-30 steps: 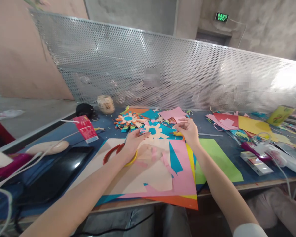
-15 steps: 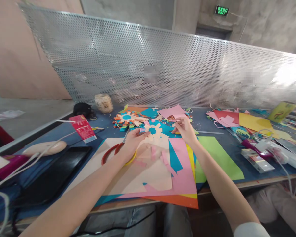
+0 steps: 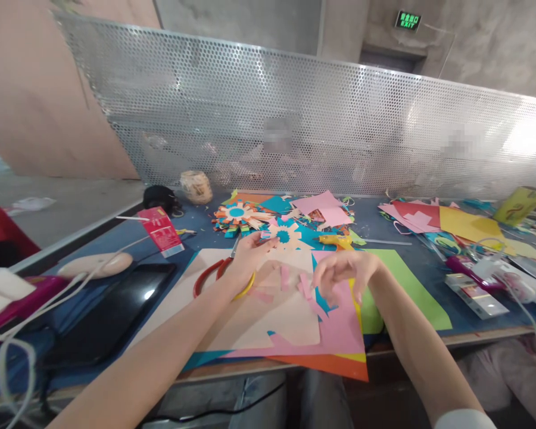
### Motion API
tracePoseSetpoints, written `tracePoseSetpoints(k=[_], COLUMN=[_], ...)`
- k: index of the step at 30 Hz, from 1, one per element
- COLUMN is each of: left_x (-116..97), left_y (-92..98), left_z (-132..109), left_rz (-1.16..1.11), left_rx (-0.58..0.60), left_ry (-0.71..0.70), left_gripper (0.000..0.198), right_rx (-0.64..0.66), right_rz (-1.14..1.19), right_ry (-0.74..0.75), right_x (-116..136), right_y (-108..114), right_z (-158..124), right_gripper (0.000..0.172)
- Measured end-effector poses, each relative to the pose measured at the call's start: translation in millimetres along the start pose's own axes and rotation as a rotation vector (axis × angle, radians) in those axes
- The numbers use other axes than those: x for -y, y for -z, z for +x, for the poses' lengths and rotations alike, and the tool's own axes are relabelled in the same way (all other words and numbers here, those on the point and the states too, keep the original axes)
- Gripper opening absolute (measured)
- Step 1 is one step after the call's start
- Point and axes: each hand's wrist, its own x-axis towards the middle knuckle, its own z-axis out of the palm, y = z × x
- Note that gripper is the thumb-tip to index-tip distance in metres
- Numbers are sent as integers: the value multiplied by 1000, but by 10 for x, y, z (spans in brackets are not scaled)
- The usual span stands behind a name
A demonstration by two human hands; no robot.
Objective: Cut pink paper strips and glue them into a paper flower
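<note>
My left hand (image 3: pixel 254 255) is closed on a paper flower (image 3: pixel 284 236) with a blue toothed centre and cream petals, held by its left edge. A small pink piece shows at its fingertips. My right hand (image 3: pixel 346 273) hovers over the pink paper, fingers bent downward and apart, with nothing visible in them. Close to it lie short pink paper strips (image 3: pixel 304 286) on a cream sheet (image 3: pixel 250 325). Behind the right hand rests a yellow glue gun (image 3: pixel 336 241). Scissors with red and yellow handles (image 3: pixel 201 280) lie partly hidden under my left forearm.
Finished-looking paper flowers (image 3: pixel 236 213) are heaped behind the left hand, beside pink sheets (image 3: pixel 324 205). A black tablet (image 3: pixel 111 316) and a red packet (image 3: pixel 161 231) lie left. Green paper (image 3: pixel 406 292), a white box (image 3: pixel 476 296) and cables are right. A perforated metal screen (image 3: pixel 232 113) stands behind.
My right hand has moved down and toward me, from near the glue gun to above the pink strips, and its fingers have spread. My left hand still holds the paper flower.
</note>
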Motion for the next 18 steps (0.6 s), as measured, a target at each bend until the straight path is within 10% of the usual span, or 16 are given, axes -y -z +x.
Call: tracePoseSetpoints(k=[5, 14, 18], left_x=[-73, -18, 11], left_y=[-31, -10, -14], left_z=[-45, -46, -83], left_rz=[-7, -16, 75], left_rx=[-22, 72, 165], left_ry=[16, -19, -123], left_gripper=[24, 28, 25], right_rx=[33, -943, -1144], right_rz=[-22, -201, -470], right_ry=[-133, 211, 262], right_x=[62, -209, -305], right_y=[-16, 21, 21], right_z=[-27, 215, 304], right_gripper=[55, 26, 38])
